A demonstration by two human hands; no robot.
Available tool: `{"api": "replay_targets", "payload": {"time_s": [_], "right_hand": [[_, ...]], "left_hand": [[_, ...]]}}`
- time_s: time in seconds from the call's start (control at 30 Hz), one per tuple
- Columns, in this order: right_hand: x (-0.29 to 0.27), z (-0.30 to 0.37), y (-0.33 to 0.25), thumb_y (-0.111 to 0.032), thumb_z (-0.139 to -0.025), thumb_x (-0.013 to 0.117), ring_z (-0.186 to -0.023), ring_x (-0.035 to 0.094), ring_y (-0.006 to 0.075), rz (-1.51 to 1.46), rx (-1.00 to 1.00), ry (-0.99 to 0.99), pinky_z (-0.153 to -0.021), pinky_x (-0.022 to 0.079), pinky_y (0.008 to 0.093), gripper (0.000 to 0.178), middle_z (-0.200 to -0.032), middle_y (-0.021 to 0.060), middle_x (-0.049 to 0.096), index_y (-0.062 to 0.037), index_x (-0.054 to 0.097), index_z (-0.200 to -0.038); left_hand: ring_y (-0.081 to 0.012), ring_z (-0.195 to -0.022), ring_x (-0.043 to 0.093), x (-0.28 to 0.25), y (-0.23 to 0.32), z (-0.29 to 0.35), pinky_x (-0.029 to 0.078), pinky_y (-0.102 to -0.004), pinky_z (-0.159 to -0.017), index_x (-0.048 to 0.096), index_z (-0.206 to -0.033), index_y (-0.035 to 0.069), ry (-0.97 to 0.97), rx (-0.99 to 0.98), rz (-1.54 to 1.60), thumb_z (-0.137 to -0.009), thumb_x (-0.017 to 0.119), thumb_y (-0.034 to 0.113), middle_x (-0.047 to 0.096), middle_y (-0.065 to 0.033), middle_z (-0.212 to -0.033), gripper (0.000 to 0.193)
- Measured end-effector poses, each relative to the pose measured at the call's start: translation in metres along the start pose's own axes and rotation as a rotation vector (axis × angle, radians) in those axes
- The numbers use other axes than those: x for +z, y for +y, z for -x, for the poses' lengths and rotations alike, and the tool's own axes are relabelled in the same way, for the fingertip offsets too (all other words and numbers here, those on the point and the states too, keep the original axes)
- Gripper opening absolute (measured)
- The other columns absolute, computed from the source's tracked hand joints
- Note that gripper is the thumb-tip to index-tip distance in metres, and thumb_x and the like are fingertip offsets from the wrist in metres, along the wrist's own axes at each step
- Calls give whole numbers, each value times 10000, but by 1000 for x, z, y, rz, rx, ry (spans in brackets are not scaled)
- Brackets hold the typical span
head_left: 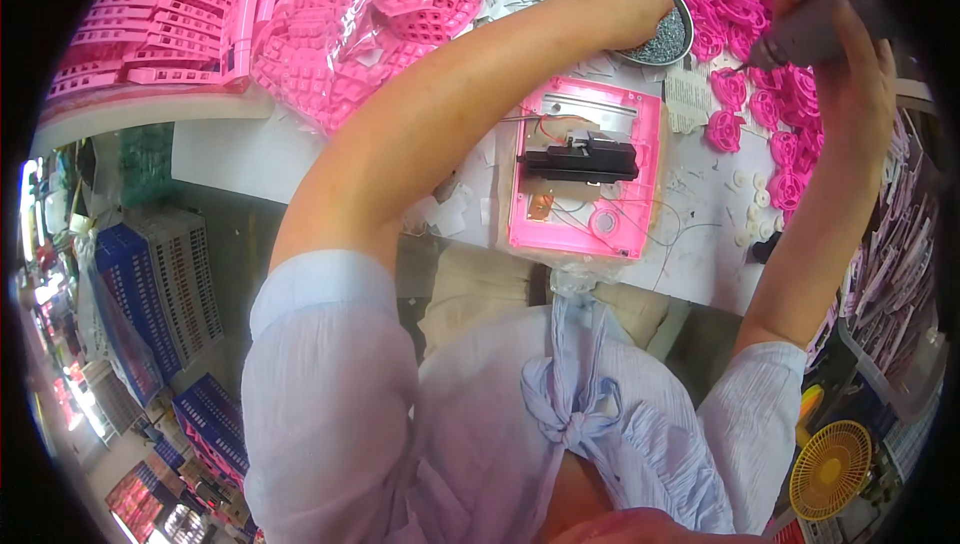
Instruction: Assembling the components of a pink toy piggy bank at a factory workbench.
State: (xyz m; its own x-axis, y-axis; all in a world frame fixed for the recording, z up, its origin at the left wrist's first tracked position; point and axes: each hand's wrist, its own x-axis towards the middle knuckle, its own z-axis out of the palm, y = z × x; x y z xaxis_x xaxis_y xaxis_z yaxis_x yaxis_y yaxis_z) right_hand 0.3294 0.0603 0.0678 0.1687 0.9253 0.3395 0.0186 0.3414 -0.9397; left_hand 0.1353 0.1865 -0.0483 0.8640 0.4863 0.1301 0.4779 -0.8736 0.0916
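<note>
My left hand (pixel 622 2) is at the rim of a round metal bowl (pixel 690 32) filled with small grey screws. Its fingers are curled together over the screws, and whatever they pinch is hidden. My right hand (pixel 868 69) grips a dark grey power screwdriver (pixel 815 32), held up at the far right with its bit pointing left. Below the bowl, nearest me, lies an open pink plastic casing (pixel 520 214). A black mechanism (pixel 590 161) and thin wires sit inside it.
Pink coiled parts (pixel 728 131) cover the table's right side, with small white round pieces (pixel 757 192) nearby. Pink grid panels (pixel 340 54), some under clear plastic, are heaped at left. Blue crates (pixel 130 269) stand lower left; a yellow fan (pixel 830 469) is lower right.
</note>
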Motion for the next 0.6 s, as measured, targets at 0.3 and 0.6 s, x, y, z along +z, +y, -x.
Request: {"api": "replay_targets", "payload": {"time_s": [0.3, 0.6], "right_hand": [[88, 6, -4, -143, -967, 662, -764, 578, 138, -69, -238, 38, -727, 469, 283, 312, -802, 37, 589, -5, 551, -1224], [87, 24, -1, -120, -949, 667, -769, 592, 140, -72, -204, 121, -724, 483, 291, 348, -832, 50, 603, -4, 532, -1248]], "left_hand": [[-234, -1024, 701, -3, 5, -9, 406, -471, -924, 758, -1064, 211, -151, 109, -52, -898, 559, 197, 750, -44, -1043, 259], [-318, -795, 724, 21, -9, -26, 508, -513, -779, 748, -759, 109, 197, 43, -8, -803, 654, 199, 744, -145, -835, 138]]}}
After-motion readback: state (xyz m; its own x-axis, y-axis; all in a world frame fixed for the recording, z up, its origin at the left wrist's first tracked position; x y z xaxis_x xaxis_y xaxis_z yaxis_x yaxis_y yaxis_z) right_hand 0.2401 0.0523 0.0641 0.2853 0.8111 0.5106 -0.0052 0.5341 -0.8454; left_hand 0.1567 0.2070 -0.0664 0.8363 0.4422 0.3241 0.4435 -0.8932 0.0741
